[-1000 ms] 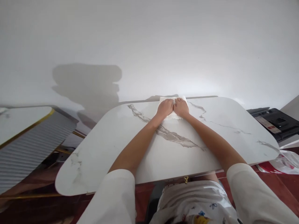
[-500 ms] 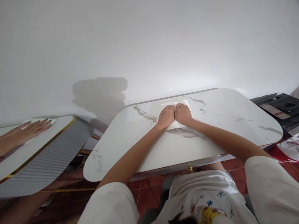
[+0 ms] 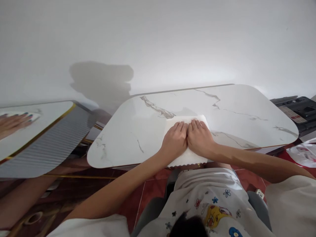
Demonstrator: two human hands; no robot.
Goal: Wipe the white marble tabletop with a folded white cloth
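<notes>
My left hand (image 3: 174,141) and my right hand (image 3: 200,137) lie side by side, palms down and fingers stretched flat, on a white paper towel (image 3: 172,122). The towel lies on the white marble-patterned table (image 3: 232,108), and its near scalloped edge hangs just over the table's front edge. Neither hand grips anything; both press flat on the towel.
At the left, another person's hand (image 3: 13,121) rests on a white cloth on a second gold-rimmed table (image 3: 46,115). A black device (image 3: 296,110) sits at the right, with a plastic bag (image 3: 302,154) below it. A plain white wall stands behind. Red floor tiles show under the table.
Both hands have slid the paper towel from the table's far edge toward me, down to its near edge. The other person's hand came into view at the left.
</notes>
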